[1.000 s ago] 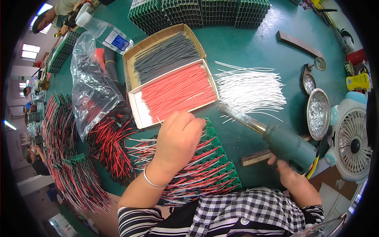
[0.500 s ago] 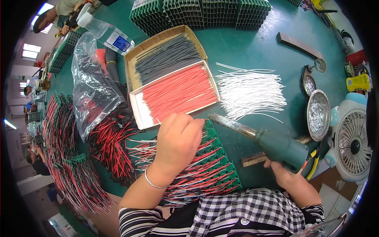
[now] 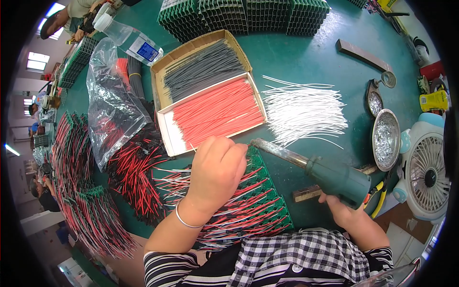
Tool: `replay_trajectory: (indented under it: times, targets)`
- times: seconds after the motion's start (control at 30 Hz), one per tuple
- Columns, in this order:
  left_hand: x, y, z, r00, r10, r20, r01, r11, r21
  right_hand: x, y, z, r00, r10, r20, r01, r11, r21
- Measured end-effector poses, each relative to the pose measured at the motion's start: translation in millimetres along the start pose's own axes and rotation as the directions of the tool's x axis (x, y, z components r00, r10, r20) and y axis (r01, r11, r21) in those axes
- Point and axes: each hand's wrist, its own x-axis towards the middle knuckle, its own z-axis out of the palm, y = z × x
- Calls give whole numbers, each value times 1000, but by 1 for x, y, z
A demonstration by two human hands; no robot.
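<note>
Overall, a smooth green workbench [image 3: 311, 52] bears an open cardboard box [image 3: 167, 134] of grey and red wires. Nearer the wearer lies a green panel of small circuit boards [image 3: 275, 203], trailing red, white and black wires. A loose sheaf of straight white wires [image 3: 306, 112] lies right of the box. A dark green, pistol-shaped tool with a long metal barrel [image 3: 337, 179] is held right of the panel; its long axis runs leftward and away, ending just beside the fingertips of the left hand [image 3: 217, 167] at the panel's far corner. Contact cannot be judged. The right hand [image 3: 342, 213] wraps the tool's rear, fingers partly hidden; the left hand, the nearer to the panel, is closed in a pinch. Edges: the box's near wall lies close beyond the left knuckles, the sheaf just beyond the barrel; open benchtop separates the panel's right edge from a brown wooden bar [image 3: 306, 193]. A thin pale strand [image 3: 192, 147] shows left of the pinch; what lies between the fingertips is hidden.
</note>
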Motion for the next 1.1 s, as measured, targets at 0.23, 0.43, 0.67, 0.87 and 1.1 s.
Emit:
replay_trajectory:
  times: [0.23, 0.43, 0.67, 0.87, 1.1]
  targets:
    - [1, 0, 2, 1000, 8, 2, -8, 1000, 0, 1, -3, 0, 1000, -14, -6, 14, 999, -29]
    - [2, 0, 1, 1000, 1, 1, -1, 1000, 10, -5, 13, -3, 989, -117, -91, 130, 978, 161]
    - [-10, -7, 0, 998, 52, 38, -52, 999, -4, -22, 9, 7, 930, -51, -364, 187, 919, 348]
    - [-17, 0, -32, 1000, -11, -12, 12, 998, 60, -13, 12, 9, 910, -133, -392, 260, 921, 291]
    - [-78, -60, -124, 864, -339, -373, 487, 751, 446, -11, 7, 0, 916, -122, -381, 231, 939, 254]
